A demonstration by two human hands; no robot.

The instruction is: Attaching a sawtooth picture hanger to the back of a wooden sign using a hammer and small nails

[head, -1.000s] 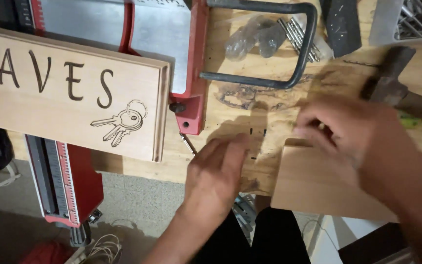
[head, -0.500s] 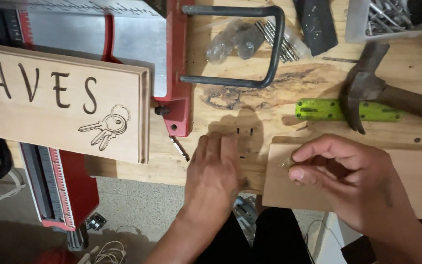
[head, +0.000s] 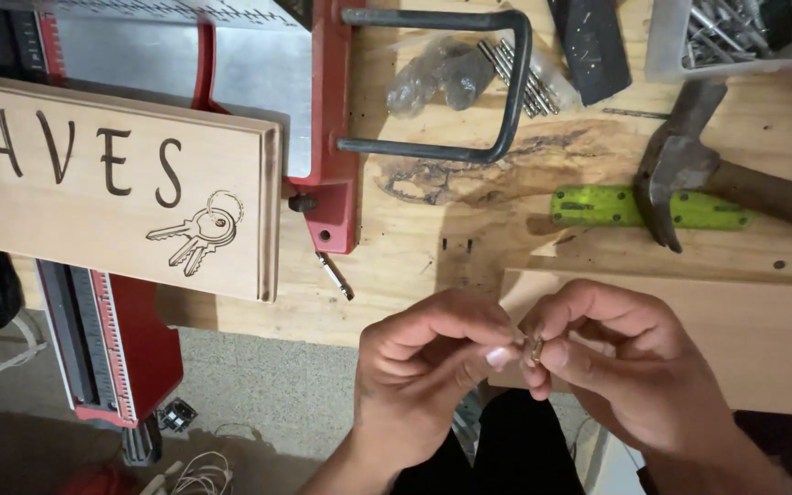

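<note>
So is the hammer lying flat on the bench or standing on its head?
Lying flat. The hammer rests on its side on the wooden bench, head across the green ruler, handle running off right; neither hand touches it.

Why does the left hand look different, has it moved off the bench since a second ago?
Yes. The left hand lifted off the workbench edge, toward the right hand.

The sign [head: 121, 183] is pale tan wood with dark brown burnt letters and a brown outline drawing of keys. The saw frame [head: 334, 137] is red around a dull grey metal plate. The surface [head: 433, 238] is yellowish plywood with a dark brown stain. The ruler [head: 616, 206] is bright green. The hammer [head: 680, 165] has a dark grey head and brown handle. The U-bolt [head: 506, 82] is dark grey. The board [head: 763, 339] is light tan. The small piece [head: 536, 347] between the fingers looks brassy.
</note>
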